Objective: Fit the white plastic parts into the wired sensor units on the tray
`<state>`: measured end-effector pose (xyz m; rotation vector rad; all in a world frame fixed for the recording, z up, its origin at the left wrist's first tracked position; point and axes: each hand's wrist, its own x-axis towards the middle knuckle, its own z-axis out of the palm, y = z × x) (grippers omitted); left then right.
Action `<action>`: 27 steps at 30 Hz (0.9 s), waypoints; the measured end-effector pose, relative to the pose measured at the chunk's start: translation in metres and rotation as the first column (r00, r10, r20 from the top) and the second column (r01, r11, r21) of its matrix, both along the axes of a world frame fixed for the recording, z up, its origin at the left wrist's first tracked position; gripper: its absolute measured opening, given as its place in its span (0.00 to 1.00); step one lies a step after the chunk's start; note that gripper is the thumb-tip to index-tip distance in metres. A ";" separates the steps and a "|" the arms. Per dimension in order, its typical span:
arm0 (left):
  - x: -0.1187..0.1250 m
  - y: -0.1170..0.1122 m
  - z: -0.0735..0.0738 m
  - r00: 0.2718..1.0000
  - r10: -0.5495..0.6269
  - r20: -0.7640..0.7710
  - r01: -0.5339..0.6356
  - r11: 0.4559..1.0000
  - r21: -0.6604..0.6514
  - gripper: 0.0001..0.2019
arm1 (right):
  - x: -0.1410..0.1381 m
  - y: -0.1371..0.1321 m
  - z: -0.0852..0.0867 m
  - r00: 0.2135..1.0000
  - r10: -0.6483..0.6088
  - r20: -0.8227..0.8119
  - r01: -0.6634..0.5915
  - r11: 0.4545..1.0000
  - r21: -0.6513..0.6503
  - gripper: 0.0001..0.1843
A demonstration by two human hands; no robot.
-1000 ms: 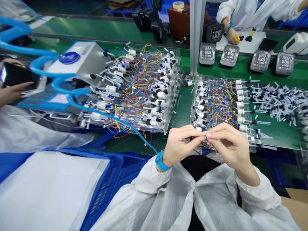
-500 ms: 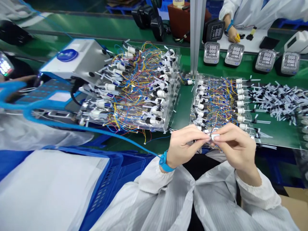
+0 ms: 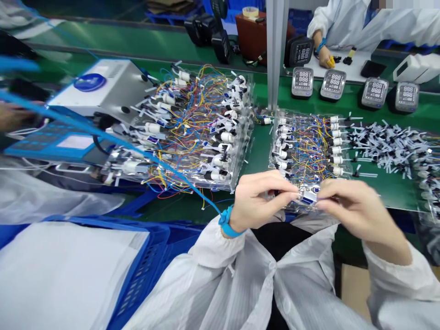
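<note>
A small blue-and-white rectangular strip is pinched between the fingertips of both hands, just above the front edge of a clear plastic tray packed with white plastic parts and red, yellow and blue wires. The left hand, wearing a blue wristband, and the right hand both curl inward, fingers pressed together. Beside the tray lies a heap of loose black-and-white plastic pieces; grey digital blood pressure monitors stand farther back.
</note>
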<state>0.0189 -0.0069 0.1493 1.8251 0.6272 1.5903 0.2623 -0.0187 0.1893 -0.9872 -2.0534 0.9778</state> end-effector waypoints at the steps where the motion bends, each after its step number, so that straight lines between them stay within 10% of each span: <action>1: -0.001 0.007 0.004 0.998 -0.048 -0.032 0.048 0.999 -0.005 0.09 | 0.006 0.005 0.015 0.999 -0.031 0.030 0.029 0.999 0.042 0.04; 5: 0.003 0.044 0.010 0.975 -0.121 -0.188 0.121 0.993 -0.010 0.20 | 0.019 0.037 0.070 0.972 -0.223 0.073 0.208 0.963 0.174 0.08; 10: 0.019 0.091 -0.013 0.991 0.134 0.024 -0.130 0.984 -0.125 0.19 | 0.019 0.106 0.098 0.975 -0.217 -0.042 0.221 0.964 0.148 0.12; 27: -0.002 0.097 -0.101 0.908 0.415 0.060 -0.319 0.776 -0.544 0.18 | -0.022 0.295 0.023 0.977 -0.174 -0.122 0.150 0.972 -0.183 0.18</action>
